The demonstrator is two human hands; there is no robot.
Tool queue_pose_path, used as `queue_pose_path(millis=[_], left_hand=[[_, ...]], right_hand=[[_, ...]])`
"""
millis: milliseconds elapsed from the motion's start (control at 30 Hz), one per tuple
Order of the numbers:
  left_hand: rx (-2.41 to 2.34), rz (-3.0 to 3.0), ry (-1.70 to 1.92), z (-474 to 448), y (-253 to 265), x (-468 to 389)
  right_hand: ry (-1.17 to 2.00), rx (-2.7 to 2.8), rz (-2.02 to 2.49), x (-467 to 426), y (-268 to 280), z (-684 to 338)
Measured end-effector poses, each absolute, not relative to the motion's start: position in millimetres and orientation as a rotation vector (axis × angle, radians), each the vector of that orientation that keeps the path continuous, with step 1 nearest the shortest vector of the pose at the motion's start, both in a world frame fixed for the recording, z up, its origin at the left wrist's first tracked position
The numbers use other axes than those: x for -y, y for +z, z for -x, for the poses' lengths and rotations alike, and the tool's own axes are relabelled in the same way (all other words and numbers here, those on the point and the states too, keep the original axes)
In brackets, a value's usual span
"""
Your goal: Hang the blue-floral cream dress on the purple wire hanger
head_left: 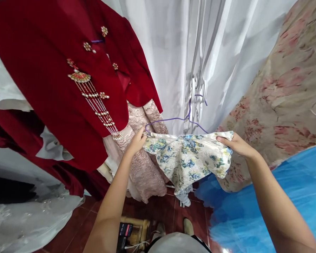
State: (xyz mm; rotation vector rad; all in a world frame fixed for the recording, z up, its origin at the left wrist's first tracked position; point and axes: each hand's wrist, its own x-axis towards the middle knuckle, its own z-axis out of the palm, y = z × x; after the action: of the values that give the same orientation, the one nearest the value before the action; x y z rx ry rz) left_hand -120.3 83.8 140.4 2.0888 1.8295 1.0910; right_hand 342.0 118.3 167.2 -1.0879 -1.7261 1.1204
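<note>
A white garment with blue and yellow-green flowers (191, 158) hangs from a purple wire hanger (171, 120), its top edge stretched level between my hands. My left hand (137, 141) pinches the garment's left top corner, close to the hanger's end. At the opposite corner, my right hand (238, 143) grips the fabric with the thumb in front and the fingers behind. The hanger's hook reaches up to a white hook (193, 89) on a white stand. Folds narrow the lower part of the garment, so its exact kind is unclear.
A dark red velvet jacket (52, 84) with beaded ornaments hangs at left, over a pink brocade garment (147, 165). To the right are a beige floral dress (284, 98) and blue tulle (279, 200). White curtains (160, 45) stand behind; a wooden box (140, 232) sits on the red tiled floor.
</note>
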Motion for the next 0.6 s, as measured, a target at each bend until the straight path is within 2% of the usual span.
queue_pose_path(millis=[267, 433, 600], left_hand=[[-1.430, -2.495, 1.142, 137, 190, -101], [-1.170, -2.499, 1.191, 97, 221, -108], [-1.194, -2.334, 1.380, 59, 208, -115]], right_hand=[[1.289, 1.496, 1.144, -110, 175, -331], [1.297, 1.579, 1.175, -119, 190, -318], [1.289, 1.623, 1.164, -131, 189, -309]])
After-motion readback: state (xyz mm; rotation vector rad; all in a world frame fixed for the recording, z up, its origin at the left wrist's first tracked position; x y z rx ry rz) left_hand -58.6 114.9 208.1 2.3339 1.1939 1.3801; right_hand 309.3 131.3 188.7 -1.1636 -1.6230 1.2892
